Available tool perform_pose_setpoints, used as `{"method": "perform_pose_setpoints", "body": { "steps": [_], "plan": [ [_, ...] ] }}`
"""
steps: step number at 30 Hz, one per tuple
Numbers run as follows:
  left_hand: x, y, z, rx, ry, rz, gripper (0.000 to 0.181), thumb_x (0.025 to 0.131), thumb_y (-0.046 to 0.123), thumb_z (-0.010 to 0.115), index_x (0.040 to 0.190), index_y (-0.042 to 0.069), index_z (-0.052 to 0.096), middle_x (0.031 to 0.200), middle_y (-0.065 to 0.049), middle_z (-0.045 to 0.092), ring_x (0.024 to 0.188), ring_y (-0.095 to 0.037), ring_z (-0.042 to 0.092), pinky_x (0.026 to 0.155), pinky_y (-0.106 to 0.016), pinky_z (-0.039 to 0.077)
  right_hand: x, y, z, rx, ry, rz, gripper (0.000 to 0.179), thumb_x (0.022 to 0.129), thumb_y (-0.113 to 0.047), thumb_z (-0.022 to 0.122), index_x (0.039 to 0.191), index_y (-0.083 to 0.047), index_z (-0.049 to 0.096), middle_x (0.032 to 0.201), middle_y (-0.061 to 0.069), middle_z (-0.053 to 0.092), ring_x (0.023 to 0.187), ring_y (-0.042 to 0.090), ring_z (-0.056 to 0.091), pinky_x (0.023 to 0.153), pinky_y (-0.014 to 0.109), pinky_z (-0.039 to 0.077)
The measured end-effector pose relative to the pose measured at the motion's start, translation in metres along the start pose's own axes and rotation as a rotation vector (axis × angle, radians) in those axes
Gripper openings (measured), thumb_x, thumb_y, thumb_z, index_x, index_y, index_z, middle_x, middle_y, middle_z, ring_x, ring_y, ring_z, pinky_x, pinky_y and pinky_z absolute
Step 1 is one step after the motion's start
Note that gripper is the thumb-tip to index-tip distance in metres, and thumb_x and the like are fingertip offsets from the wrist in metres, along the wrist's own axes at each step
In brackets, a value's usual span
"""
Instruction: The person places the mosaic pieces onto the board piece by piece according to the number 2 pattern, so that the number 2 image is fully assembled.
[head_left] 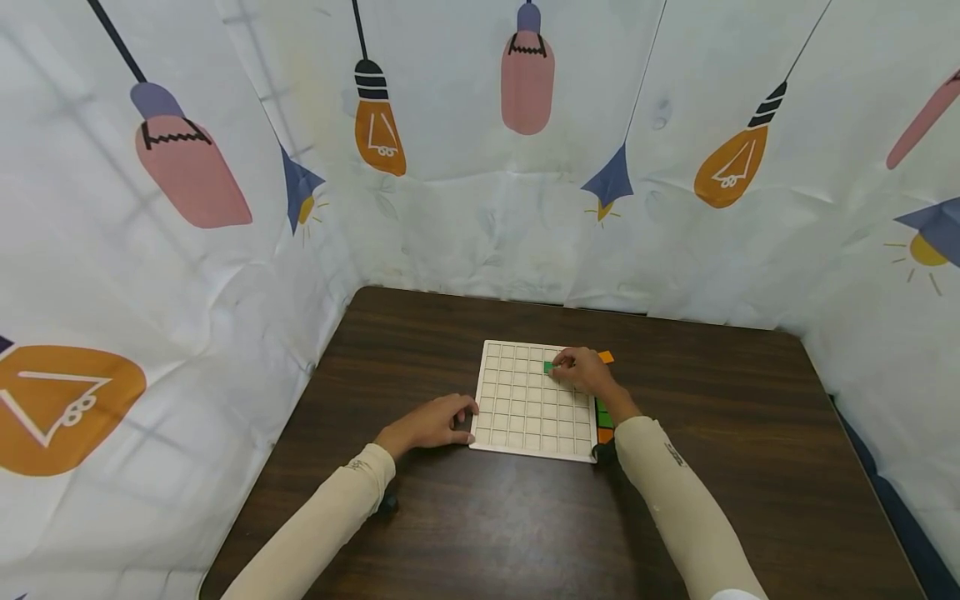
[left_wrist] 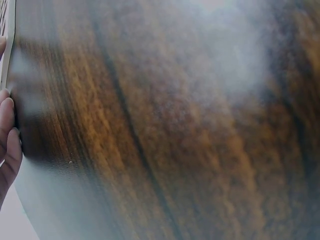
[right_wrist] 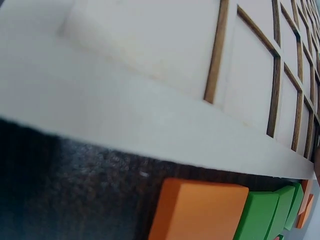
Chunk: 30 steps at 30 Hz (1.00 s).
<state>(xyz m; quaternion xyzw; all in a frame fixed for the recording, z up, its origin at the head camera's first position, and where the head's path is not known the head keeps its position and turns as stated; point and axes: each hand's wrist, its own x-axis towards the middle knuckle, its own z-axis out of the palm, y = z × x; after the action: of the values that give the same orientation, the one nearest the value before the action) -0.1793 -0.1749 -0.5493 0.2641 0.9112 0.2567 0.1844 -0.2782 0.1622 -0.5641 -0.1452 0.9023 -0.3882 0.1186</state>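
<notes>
A pale square board with a grid of shallow cells lies on the table. Over its upper right part, my right hand pinches a green tile between thumb and fingers, at one of the cells. My left hand rests at the board's left edge, thumb and fingers apart. In the left wrist view, its fingertips touch that edge. Along the board's right side lie loose tiles; the right wrist view shows an orange tile and several green tiles in a row beside the board's rim.
The dark wood-grain table extends around the board. White curtains printed with hanging lamps enclose it at the back and both sides. Another orange tile lies past the board's upper right corner, partly behind my right hand.
</notes>
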Motion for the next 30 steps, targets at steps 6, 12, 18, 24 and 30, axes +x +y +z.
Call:
{"method": "perform_pose_setpoints", "body": {
  "steps": [6, 12, 18, 24, 30],
  "plan": [
    [0.000, 0.000, 0.000, -0.009, -0.002, 0.001, 0.044, 0.092, 0.034, 0.074, 0.129, 0.017, 0.058, 0.103, 0.001, 0.056, 0.086, -0.013, 0.054, 0.079, -0.034, 0.047, -0.001, 0.004, -0.002, 0.021, 0.010, -0.037, 0.024, 0.092, -0.025, 0.075, 0.109, -0.007, 0.072, 0.088, 0.005, 0.067, 0.076, 0.017, 0.058, 0.068, 0.033, 0.048],
    [0.000, -0.002, 0.001, -0.011, 0.001, -0.003, 0.044, 0.092, 0.035, 0.074, 0.128, 0.018, 0.058, 0.103, 0.002, 0.055, 0.085, -0.011, 0.052, 0.079, -0.034, 0.046, -0.008, 0.006, -0.009, 0.063, 0.010, -0.071, 0.031, 0.091, -0.025, 0.076, 0.113, -0.004, 0.071, 0.088, 0.007, 0.066, 0.077, 0.017, 0.059, 0.067, 0.033, 0.049],
    [0.000, -0.002, 0.001, -0.012, 0.010, 0.008, 0.043, 0.091, 0.034, 0.075, 0.128, 0.018, 0.058, 0.102, 0.002, 0.055, 0.084, -0.011, 0.052, 0.078, -0.033, 0.046, -0.017, 0.007, -0.022, 0.058, 0.022, -0.050, 0.033, 0.093, -0.027, 0.074, 0.117, -0.005, 0.069, 0.092, 0.008, 0.066, 0.073, 0.019, 0.055, 0.063, 0.033, 0.046],
    [0.000, -0.002, 0.002, -0.012, 0.005, -0.004, 0.043, 0.091, 0.035, 0.075, 0.128, 0.018, 0.058, 0.101, 0.003, 0.054, 0.083, -0.011, 0.051, 0.078, -0.033, 0.045, -0.024, 0.011, -0.036, 0.068, 0.049, -0.050, 0.035, 0.093, -0.027, 0.074, 0.118, -0.003, 0.069, 0.088, 0.006, 0.065, 0.077, 0.022, 0.060, 0.066, 0.034, 0.048],
    [0.000, -0.002, 0.002, -0.016, 0.004, -0.003, 0.044, 0.092, 0.035, 0.075, 0.128, 0.018, 0.058, 0.101, 0.003, 0.054, 0.083, -0.011, 0.052, 0.078, -0.032, 0.045, -0.032, 0.018, -0.051, 0.073, 0.068, -0.062, 0.035, 0.092, -0.026, 0.075, 0.116, -0.001, 0.069, 0.085, 0.007, 0.064, 0.066, 0.018, 0.057, 0.057, 0.031, 0.046]
  ]
}}
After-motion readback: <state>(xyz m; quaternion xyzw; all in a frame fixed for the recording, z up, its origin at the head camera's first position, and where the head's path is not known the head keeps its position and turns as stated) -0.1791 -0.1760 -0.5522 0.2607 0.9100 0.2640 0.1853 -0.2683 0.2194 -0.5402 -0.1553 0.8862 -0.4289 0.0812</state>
